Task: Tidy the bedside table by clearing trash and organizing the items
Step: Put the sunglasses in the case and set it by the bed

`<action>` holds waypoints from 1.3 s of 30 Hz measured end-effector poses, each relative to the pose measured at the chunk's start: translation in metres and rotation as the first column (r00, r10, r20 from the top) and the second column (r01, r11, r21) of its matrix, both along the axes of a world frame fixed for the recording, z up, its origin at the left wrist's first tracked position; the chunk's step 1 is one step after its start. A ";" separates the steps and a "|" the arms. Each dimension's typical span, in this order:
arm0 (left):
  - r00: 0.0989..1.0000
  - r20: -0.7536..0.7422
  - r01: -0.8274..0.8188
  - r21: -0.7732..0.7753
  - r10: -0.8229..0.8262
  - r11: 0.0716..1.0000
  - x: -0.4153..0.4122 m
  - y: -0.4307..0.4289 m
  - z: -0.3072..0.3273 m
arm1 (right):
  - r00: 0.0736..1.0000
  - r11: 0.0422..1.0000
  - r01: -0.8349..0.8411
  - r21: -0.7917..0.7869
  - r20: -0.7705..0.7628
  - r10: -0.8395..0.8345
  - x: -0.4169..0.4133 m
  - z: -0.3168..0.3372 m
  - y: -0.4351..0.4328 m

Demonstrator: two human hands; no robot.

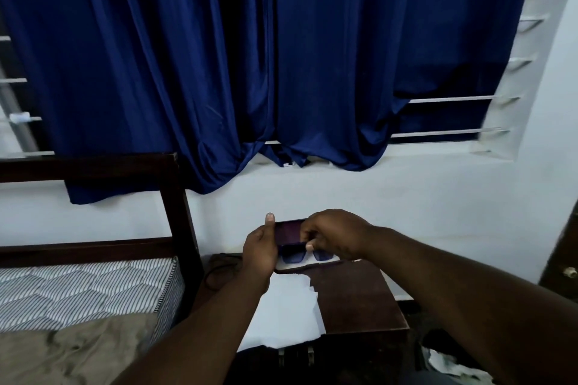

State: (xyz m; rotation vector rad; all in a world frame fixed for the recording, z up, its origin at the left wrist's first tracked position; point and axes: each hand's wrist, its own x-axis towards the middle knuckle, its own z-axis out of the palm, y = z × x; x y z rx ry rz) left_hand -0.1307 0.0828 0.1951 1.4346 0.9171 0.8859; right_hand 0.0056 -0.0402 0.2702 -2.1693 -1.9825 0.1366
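Both hands hold a dark purple case (289,232) above the back of the dark wooden bedside table (359,300). My left hand (261,251) grips its left end, thumb raised along the edge. My right hand (331,236) pinches its right side with curled fingers. Blue-tinted sunglasses (294,256) show just under the case, partly hidden by my hands; whether they rest on the table or hang from the case I cannot tell. A white sheet of paper (287,312) with a torn right edge covers the table's left half.
A bed with a dark wooden headboard (175,206), striped mattress (84,291) and tan cloth (72,353) stands at the left. Blue curtains (250,56) hang over the barred window behind. A dark cable (219,269) loops beside the table. Crumpled paper (450,366) lies on the floor at right.
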 end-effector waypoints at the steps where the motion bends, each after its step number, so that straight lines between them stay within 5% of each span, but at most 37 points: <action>1: 1.000 -0.009 -0.006 0.009 0.006 1.000 0.001 -0.001 0.001 | 1.000 1.000 0.000 0.005 0.007 0.000 0.002 0.000 -0.001; 32: 1.000 0.011 0.006 0.039 -0.007 0.999 0.013 -0.010 0.012 | 1.000 0.999 0.001 0.034 -0.030 0.000 0.014 -0.008 -0.005; 39: 0.999 0.031 0.025 0.012 -0.025 1.000 0.012 -0.008 0.010 | 0.997 0.989 0.050 0.138 -0.068 -0.041 0.014 -0.017 -0.007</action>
